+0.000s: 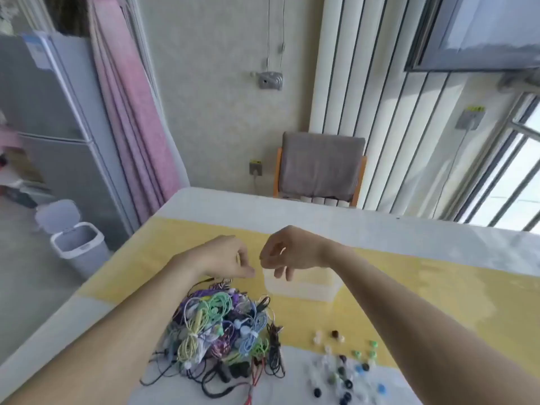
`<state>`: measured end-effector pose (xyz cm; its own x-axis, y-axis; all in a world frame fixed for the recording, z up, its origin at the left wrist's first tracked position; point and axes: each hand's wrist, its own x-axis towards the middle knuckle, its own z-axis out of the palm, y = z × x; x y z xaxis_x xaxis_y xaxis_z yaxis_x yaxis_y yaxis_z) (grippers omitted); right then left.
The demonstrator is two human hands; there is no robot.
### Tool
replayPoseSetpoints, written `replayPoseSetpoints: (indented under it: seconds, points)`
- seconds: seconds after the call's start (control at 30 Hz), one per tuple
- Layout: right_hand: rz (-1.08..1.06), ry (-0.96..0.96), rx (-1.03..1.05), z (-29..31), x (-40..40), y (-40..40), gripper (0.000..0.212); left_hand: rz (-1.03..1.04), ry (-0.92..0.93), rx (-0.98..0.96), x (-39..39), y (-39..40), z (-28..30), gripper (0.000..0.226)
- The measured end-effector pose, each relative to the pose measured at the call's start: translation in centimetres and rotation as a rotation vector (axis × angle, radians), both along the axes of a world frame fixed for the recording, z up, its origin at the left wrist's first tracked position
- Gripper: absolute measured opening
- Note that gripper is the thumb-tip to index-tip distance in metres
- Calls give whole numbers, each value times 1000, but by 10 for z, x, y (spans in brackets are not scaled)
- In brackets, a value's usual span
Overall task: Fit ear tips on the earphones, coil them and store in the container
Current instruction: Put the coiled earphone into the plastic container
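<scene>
Both hands hover above the clear container (302, 287) at the far side of the desk (438, 287). The left hand (226, 257) and right hand (287, 251) each have fingers curled in a pinching grip, but what they hold is too small to tell. A large pile of earphones (225, 325) and scattered ear tips (342, 366) remain, so most work seems left.

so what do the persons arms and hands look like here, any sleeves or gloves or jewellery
Both forearms are bare right up to the bottom edge of the picture, so no sleeves show. The left hand and the right hand wear no gloves, and no watch, bracelet or ring can be made out, though the picture is a little blurred.
</scene>
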<state>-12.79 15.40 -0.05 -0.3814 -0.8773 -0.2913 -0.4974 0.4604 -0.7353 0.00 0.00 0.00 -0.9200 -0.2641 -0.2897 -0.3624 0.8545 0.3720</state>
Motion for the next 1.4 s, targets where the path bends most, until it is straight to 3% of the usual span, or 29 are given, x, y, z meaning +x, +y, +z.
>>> replayPoseSetpoints:
  seconds: [0.13,0.23,0.4,0.53,0.67,0.9,1.0,1.13,1.3,1.4]
  points:
    - [94,140,49,-58,39,-4,15,0,-28,-47,35,-2,-56,40]
    - [31,329,-53,-77,62,2,24,-1,118,-81,56,5,-66,44]
    - [-113,469,-219,-88,91,17,26,-9,284,-79,84,7,-58,39]
    - [-113,463,-293,-81,111,15,18,45,401,-159,97,0,-55,8]
    - [-118,458,-353,-75,124,8,20,133,554,-107,102,0,-48,11]
    - [-231,263,-514,-57,132,7,50,162,947,125,91,1,-26,7]
    - [-270,-16,-605,-49,134,16,38,201,1025,294,82,17,-21,11]
    - [-370,-385,-727,-43,131,39,23,354,997,748,67,45,-31,25]
    - [-544,-368,-785,-53,110,93,18,392,902,1182,57,93,-52,8]
    - [-583,-395,-754,-65,97,130,18,284,744,1276,51,117,-68,23]
